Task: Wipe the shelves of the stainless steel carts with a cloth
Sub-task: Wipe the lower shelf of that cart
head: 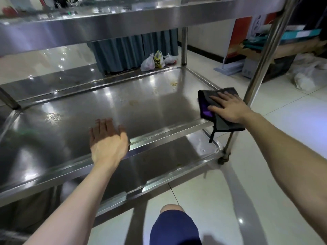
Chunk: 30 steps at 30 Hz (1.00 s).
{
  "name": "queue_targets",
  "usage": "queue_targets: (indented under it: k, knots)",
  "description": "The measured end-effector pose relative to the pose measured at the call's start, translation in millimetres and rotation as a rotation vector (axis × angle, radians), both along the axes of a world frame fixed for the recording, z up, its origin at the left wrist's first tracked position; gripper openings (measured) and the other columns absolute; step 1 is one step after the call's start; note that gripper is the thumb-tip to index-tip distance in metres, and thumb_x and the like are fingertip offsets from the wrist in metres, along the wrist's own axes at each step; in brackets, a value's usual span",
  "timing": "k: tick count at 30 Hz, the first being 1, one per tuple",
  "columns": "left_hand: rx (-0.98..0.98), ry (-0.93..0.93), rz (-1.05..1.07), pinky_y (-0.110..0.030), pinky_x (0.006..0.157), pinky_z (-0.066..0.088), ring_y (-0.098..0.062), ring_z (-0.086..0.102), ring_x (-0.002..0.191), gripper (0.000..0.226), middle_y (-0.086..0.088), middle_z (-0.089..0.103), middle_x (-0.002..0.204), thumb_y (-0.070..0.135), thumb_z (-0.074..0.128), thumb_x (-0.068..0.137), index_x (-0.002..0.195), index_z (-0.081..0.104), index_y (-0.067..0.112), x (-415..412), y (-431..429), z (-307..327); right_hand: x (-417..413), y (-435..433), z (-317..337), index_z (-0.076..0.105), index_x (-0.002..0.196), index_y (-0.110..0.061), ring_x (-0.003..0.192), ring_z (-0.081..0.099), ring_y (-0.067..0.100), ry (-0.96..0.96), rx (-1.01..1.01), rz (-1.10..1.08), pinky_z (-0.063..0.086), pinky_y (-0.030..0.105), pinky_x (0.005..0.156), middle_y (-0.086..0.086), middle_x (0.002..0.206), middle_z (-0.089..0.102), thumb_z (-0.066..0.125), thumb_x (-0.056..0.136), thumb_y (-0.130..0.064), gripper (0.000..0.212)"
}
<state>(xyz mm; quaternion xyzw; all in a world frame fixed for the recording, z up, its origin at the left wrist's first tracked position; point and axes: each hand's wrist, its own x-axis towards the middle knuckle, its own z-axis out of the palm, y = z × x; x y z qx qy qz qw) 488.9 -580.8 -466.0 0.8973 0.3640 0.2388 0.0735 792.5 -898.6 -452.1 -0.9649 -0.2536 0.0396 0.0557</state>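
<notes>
The cloth [206, 99] looks soft and limp, best driven under a flat palm. The right hand [230, 108] presses it straight-fingered at the shelf's [141, 106] right edge, while the left hand [108, 140] lies released and holds nothing.

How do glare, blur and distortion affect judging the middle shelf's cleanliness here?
Head view: light glare dots the middle shelf, but stains near its far right corner are readable; the wide lens slants the cart post; the left hand is slightly blurred, the right hand and cloth sharper.
</notes>
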Motion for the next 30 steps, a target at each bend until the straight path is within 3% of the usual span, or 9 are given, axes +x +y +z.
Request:
queue_targets:
  k: [5,8,12,16,19,22,25,30]
  knots:
    - [-0.059,-0.075,-0.017,-0.051,0.132,0.019,-0.036,0.037,0.157,0.051,-0.022,0.051,0.159,0.029,0.042,0.111,0.154,0.049,0.002,0.6,-0.3,0.4,-34.8,57.1,-4.9,0.017,0.170,-0.046,0.167,0.006,0.023,-0.005,-0.011,0.006,0.004,0.055,0.132,-0.002,0.181,0.005,0.027,0.098,-0.085,0.083]
    - [-0.137,-0.140,-0.060,-0.049,0.134,0.016,-0.034,0.034,0.158,0.049,-0.020,0.047,0.162,0.029,0.042,0.113,0.156,0.046,0.006,-1.6,1.0,3.1,-95.5,131.4,-3.3,0.015,0.170,-0.048,0.167,0.001,0.023,0.010,-0.010,0.210,0.001,0.058,0.132,-0.002,0.181,0.001,0.029,0.095,-0.087,0.086]
    - [-0.265,-0.290,-0.104,-0.049,0.130,0.027,-0.036,0.034,0.157,0.044,-0.019,0.045,0.165,0.027,0.052,0.111,0.153,0.051,0.013,-17.3,17.5,14.4,-168.9,207.6,-10.1,0.012,0.167,-0.057,0.167,-0.005,0.026,0.057,0.026,0.455,-0.008,0.063,0.130,0.001,0.181,-0.002,0.024,0.089,-0.094,0.087]
    - [-0.136,-0.226,-0.025,-0.050,0.127,0.033,-0.038,0.037,0.155,0.042,-0.018,0.046,0.163,0.028,0.053,0.109,0.149,0.054,0.015,-58.2,65.2,16.0,-151.5,220.2,-8.8,0.012,0.165,-0.061,0.167,-0.009,0.022,0.125,0.049,0.406,-0.010,0.059,0.130,-0.007,0.181,-0.005,0.025,0.078,-0.101,0.096]
    - [-0.131,-0.190,0.065,-0.056,0.125,0.034,-0.040,0.040,0.153,0.039,-0.020,0.049,0.160,0.025,0.053,0.109,0.147,0.054,0.014,-96.7,101.2,13.1,-126.0,239.0,-4.6,0.010,0.167,-0.057,0.166,-0.010,0.026,0.127,-0.001,0.311,-0.008,0.061,0.130,-0.005,0.181,-0.007,0.028,0.085,-0.099,0.094]
    - [-0.119,-0.137,0.129,-0.060,0.117,0.042,-0.048,0.053,0.138,0.039,-0.027,0.057,0.147,0.026,0.051,0.109,0.146,0.053,0.013,-131.1,125.9,7.1,-130.4,280.7,-4.8,0.007,0.169,-0.052,0.166,-0.012,0.033,0.092,-0.003,0.266,-0.010,0.067,0.128,0.003,0.181,-0.009,0.027,0.092,-0.093,0.089]
    - [-0.133,-0.097,0.203,-0.060,0.115,0.044,-0.054,0.056,0.132,0.046,-0.036,0.060,0.142,0.031,0.044,0.109,0.146,0.053,0.004,-156.5,139.7,4.7,-175.7,334.1,-10.1,0.007,0.170,-0.050,0.166,-0.012,0.036,0.059,0.023,0.388,-0.013,0.069,0.126,0.006,0.181,-0.008,0.024,0.092,-0.092,0.090]
    - [-0.169,-0.173,0.258,-0.058,0.119,0.042,-0.048,0.055,0.136,0.049,-0.030,0.063,0.142,0.034,0.042,0.108,0.143,0.058,0.004,-188.1,153.9,10.6,-268.5,406.8,-20.6,0.009,0.169,-0.052,0.166,-0.013,0.030,0.065,0.058,0.653,-0.018,0.067,0.125,0.001,0.181,-0.007,0.023,0.089,-0.093,0.091]
